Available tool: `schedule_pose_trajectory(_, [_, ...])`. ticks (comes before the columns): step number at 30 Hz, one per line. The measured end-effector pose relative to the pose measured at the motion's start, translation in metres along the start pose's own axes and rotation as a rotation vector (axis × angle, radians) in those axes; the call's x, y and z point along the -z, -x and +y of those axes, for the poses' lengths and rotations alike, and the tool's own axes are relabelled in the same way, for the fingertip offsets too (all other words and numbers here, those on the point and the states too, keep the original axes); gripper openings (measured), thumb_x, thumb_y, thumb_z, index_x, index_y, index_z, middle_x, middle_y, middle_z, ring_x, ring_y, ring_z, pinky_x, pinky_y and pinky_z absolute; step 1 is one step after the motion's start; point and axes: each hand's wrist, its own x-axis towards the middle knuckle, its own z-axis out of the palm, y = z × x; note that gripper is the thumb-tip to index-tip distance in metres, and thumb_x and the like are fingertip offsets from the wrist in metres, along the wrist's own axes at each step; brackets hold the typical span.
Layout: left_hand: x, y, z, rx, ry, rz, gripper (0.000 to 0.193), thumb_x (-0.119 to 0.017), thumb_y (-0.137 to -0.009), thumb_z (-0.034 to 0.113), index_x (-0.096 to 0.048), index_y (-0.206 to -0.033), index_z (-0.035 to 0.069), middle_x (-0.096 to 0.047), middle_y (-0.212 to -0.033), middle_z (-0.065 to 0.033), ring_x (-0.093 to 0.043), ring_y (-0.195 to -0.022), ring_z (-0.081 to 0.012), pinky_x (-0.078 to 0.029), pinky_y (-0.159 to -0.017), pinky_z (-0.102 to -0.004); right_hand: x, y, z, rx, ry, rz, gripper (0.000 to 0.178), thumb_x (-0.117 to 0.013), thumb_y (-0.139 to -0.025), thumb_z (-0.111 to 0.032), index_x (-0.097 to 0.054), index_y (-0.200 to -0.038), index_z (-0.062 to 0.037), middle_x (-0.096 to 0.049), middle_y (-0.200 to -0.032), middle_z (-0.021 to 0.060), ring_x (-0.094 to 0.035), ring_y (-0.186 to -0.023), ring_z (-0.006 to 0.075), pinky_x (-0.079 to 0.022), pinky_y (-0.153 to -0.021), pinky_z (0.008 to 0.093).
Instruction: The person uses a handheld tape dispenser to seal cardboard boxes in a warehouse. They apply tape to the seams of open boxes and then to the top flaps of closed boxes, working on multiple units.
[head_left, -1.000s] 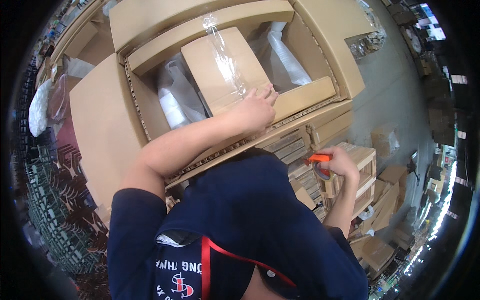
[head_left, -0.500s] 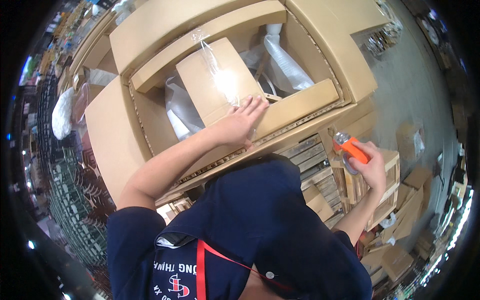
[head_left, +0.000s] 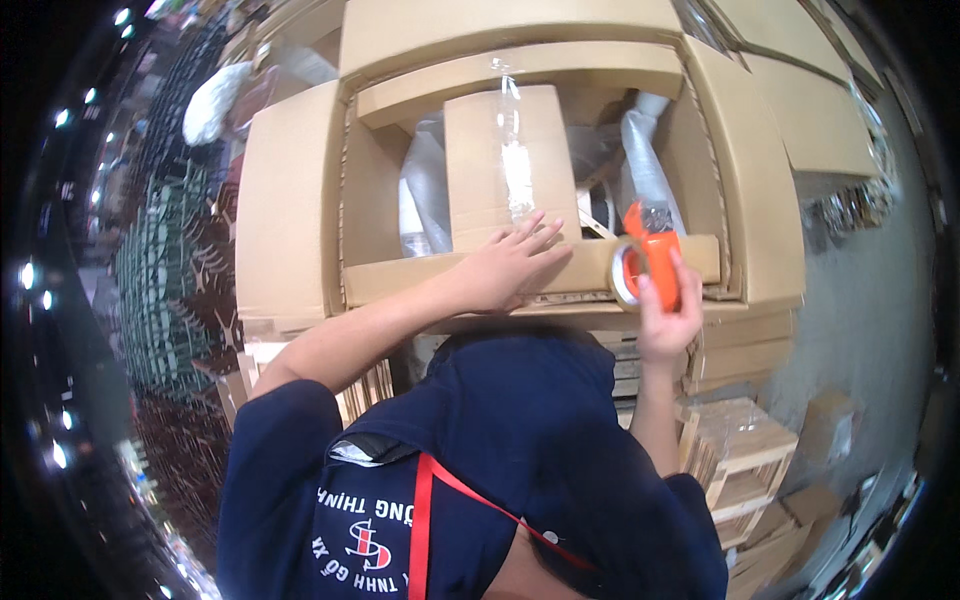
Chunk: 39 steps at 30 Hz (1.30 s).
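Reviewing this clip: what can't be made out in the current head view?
All in the head view:
- What lies beneath the small box: the box covers it.
- Lower end of the right-hand wrapped piece: behind the orange tape dispenser.
- Surface under the left hand: covered by it.
- Far carton flap: cut by the top edge.
- Dark left background: blurred.

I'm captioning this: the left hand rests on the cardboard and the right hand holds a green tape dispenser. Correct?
Not green: the head view shows an orange tape dispenser. The right hand holds it; the left hand rests on the cardboard.
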Motion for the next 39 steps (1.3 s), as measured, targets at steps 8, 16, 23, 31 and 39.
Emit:
schedule_pose_trajectory(8, [0.015,0.003,-0.015,-0.012,0.060,-0.032,0.120,-0.095,-0.079,0.032,-0.027,-0.176,0.012,-0.020,-0.184,-0.0214,-0.011,-0.171,-0.0424,-0.027,-0.134,-0.0612,-0.006,0.002,-0.003,0.264,0.277,-0.085,0.049,-0.085,-0.088,0.000,-0.073,-0.136,0.0025,-0.069,-0.112,0.0177,-0.066,-0.101,0.0325,-0.055,-0.093,0.0434])
schedule_pose_trajectory(16, [-0.021,-0.035,-0.012,-0.366,-0.223,0.227,0.108,-0.091,-0.081,0.023,-0.032,-0.172,0.013,-0.029,-0.179,-0.0268,-0.027,-0.168,-0.0441,-0.039,-0.128,-0.0564,-0.010,-0.004,0.001,0.329,0.329,-0.106,0.046,-0.083,-0.092,-0.001,-0.073,-0.137,0.0015,-0.070,-0.113,0.0152,-0.067,-0.103,0.0313,-0.056,-0.095,0.0436])
schedule_pose_trajectory(23, [0.001,-0.030,0.027,-0.083,-0.136,-0.019,0.087,-0.074,-0.095,0.015,-0.033,-0.172,0.010,-0.029,-0.178,-0.0302,-0.032,-0.165,-0.0452,-0.037,-0.129,-0.0562,-0.016,0.002,0.002,0.279,0.338,-0.030,0.046,-0.082,-0.092,0.000,-0.072,-0.138,0.0026,-0.071,-0.120,0.0144,-0.069,-0.108,0.0290,-0.056,-0.099,0.0418])
schedule_pose_trajectory(31, [-0.034,0.013,0.001,-0.135,0.247,0.430,0.065,-0.077,-0.097,0.019,-0.055,-0.156,0.002,-0.051,-0.165,-0.0250,-0.044,-0.156,-0.0462,-0.036,-0.130,-0.0529,-0.013,-0.005,0.002,-0.033,0.023,0.020,0.055,-0.081,-0.094,-0.003,-0.064,-0.145,0.0048,-0.069,-0.141,0.0147,-0.067,-0.128,0.0245,-0.051,-0.115,0.0396])
schedule_pose_trajectory(39, [-0.028,0.017,0.005,-0.453,0.076,0.343,0.074,-0.083,-0.094,0.018,-0.053,-0.160,0.006,-0.054,-0.162,-0.0227,-0.044,-0.155,-0.0458,-0.037,-0.127,-0.0566,-0.023,0.051,-0.033,-0.258,-1.194,0.554,0.052,-0.078,-0.095,-0.008,-0.064,-0.145,-0.0081,-0.074,-0.131,0.0067,-0.070,-0.124,0.0192,-0.059,-0.108,0.0396])
